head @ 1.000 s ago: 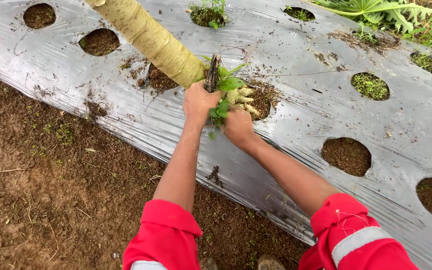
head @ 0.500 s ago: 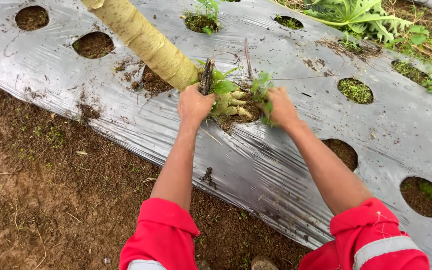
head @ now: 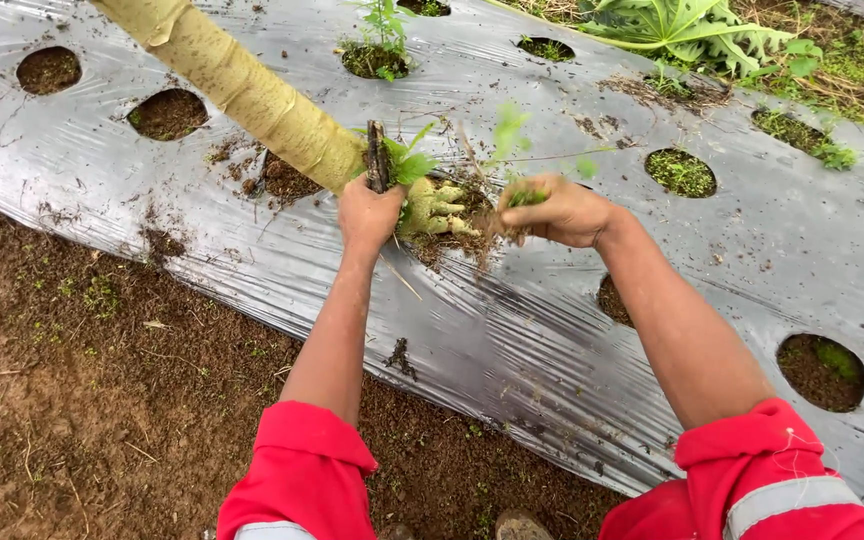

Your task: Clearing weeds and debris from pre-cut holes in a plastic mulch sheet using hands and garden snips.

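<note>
A thick yellow-green plant stem (head: 242,90) leans out of a planting hole (head: 452,235) in the silver plastic mulch sheet (head: 512,340). Its pale roots (head: 434,208) show at the base. My left hand (head: 369,213) is closed around a dark-handled tool (head: 377,155) held upright beside the stem's base, with small green weeds against it. My right hand (head: 557,210) is closed on a tuft of green weeds (head: 512,150) with soil on the roots, lifted just right of the hole. Both arms wear red sleeves.
Several round holes (head: 167,113) with soil pierce the sheet, some with small green sprouts (head: 377,45). Bare brown soil (head: 82,400) lies on the near left. A large green leaf (head: 672,22) and grass lie at the far right.
My right hand has pulled away from the stem's base toward the right, with a tuft of weeds in it. My left hand has stayed at the base with the tool.
</note>
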